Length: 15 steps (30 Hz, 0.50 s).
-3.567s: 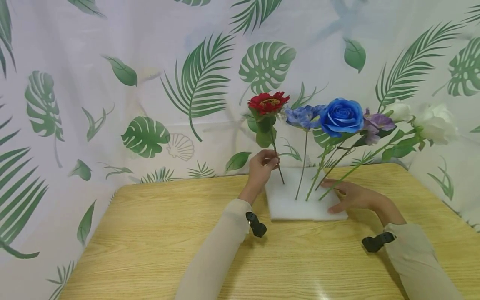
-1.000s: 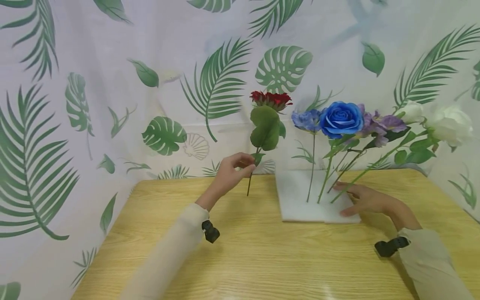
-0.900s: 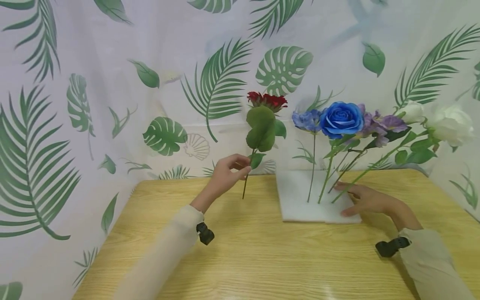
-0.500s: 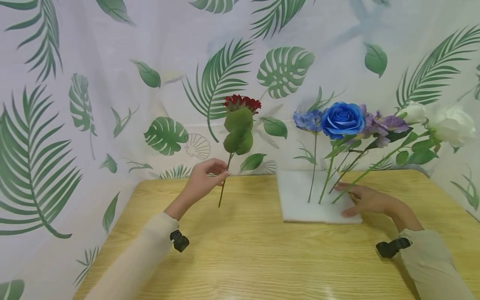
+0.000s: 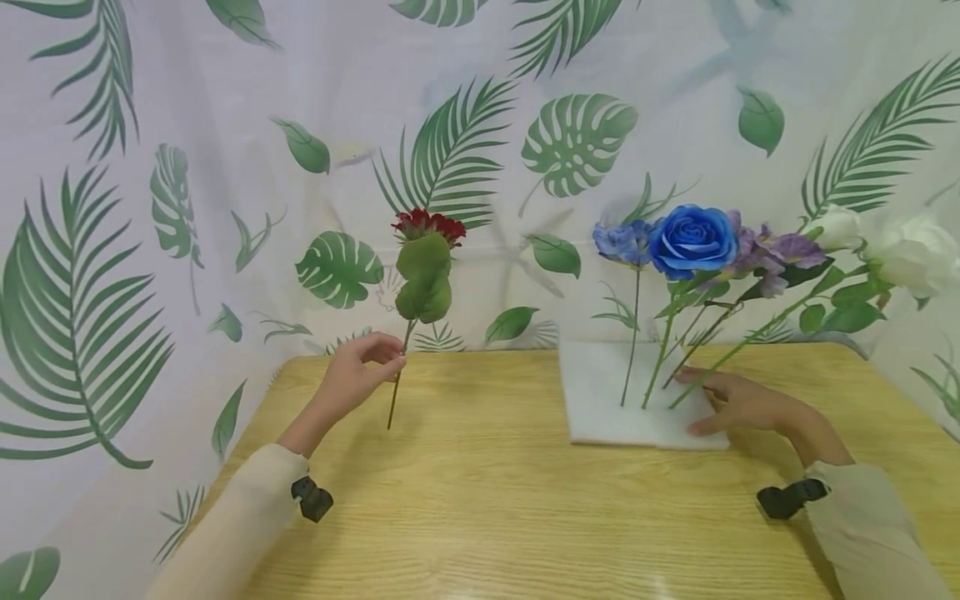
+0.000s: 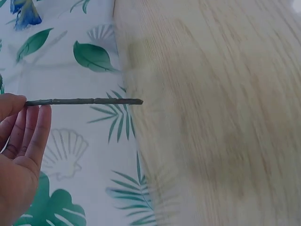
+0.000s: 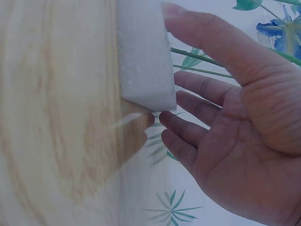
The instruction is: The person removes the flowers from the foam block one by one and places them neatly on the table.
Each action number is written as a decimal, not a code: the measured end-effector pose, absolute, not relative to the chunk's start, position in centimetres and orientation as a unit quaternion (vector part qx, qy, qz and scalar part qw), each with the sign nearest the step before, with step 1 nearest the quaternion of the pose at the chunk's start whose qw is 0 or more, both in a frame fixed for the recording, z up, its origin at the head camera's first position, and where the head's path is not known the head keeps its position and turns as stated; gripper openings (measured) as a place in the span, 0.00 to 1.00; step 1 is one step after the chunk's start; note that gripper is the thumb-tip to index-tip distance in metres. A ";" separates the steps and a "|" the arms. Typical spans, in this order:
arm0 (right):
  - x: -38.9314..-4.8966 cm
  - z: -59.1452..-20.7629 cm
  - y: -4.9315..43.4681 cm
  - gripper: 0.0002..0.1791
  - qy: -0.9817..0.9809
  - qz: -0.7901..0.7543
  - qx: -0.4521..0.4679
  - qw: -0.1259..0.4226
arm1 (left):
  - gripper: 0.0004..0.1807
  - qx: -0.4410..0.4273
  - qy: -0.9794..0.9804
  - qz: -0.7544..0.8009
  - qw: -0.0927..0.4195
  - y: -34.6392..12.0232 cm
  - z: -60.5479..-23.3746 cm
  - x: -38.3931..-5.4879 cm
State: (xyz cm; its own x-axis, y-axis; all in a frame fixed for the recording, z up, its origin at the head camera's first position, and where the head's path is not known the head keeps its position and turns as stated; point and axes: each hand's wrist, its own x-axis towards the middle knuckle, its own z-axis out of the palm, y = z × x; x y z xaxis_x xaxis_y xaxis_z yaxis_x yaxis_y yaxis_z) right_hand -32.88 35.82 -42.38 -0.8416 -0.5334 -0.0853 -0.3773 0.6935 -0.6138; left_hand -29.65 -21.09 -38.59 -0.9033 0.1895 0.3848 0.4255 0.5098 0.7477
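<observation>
Over the wooden desk [image 5: 480, 508], well left of the white foam board [image 5: 603, 423] where the right hand [image 5: 750, 407] rests with relaxed fingers [image 7: 207, 88], here's the red flower [image 5: 424, 271], held by the left hand [image 5: 352, 375], whose fingers [image 6: 41, 127] pinch its stem [image 6: 84, 101]: long axis near-upright, top leaning right, bloom [image 5: 429, 225] above the grip, broad green leaves [image 5: 424, 302], thin tip pointing down.

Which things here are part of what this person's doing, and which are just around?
Seemingly part of the job:
- red flower, pinched by the left hand
- white block, right hand at its edge
- blue rose, pale blue flower, purple flower, white flowers, stems in the block

Just surroundings:
- leaf-print backdrop
- wooden table, apart from supporting the block
</observation>
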 end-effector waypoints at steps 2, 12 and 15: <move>-32.9 -42.4 35.8 0.49 0.913 -0.298 -0.249 0.127 | 0.12 -0.174 -0.861 -0.459 0.133 -21.8 -38.8 -29.5; -33.0 -42.6 35.8 0.48 0.915 -0.290 -0.248 0.129 | 0.10 -0.146 -0.857 -0.477 0.131 -24.9 -39.1 -28.6; -33.0 -42.5 35.7 0.48 0.916 -0.288 -0.247 0.129 | 0.11 -0.137 -0.859 -0.476 0.126 -25.5 -39.1 -28.3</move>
State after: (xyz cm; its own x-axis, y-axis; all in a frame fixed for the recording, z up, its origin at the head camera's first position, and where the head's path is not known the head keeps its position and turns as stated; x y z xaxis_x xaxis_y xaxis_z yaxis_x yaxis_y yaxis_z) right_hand -32.97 35.74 -42.51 -0.8448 -0.5267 -0.0939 -0.3784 0.7124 -0.5910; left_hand -28.26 -25.52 -39.09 -0.9306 0.1163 0.3470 0.3559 0.5087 0.7839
